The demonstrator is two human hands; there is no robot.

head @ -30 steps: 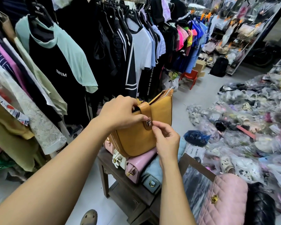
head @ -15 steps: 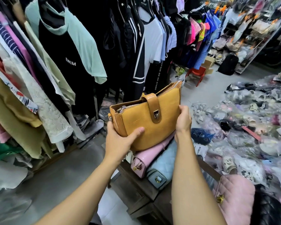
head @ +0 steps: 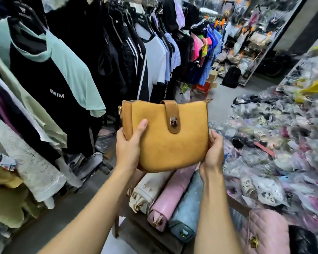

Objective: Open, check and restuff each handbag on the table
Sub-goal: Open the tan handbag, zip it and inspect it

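The person is now holding the mustard handbag (head: 169, 140) upright and face-on, whereas a second ago the right hand (head: 212, 153) was pinching at the clasp (head: 173, 122). With the strap lying fastened, this bag is probably finished and going back. The left hand (head: 128, 149) is gripping the bag's left edge, thumb stretching across its front; the right hand is cupping its lower right side. Just below the bag, a row of handbags (head: 171, 193) is lying on the worktop (head: 141, 235).
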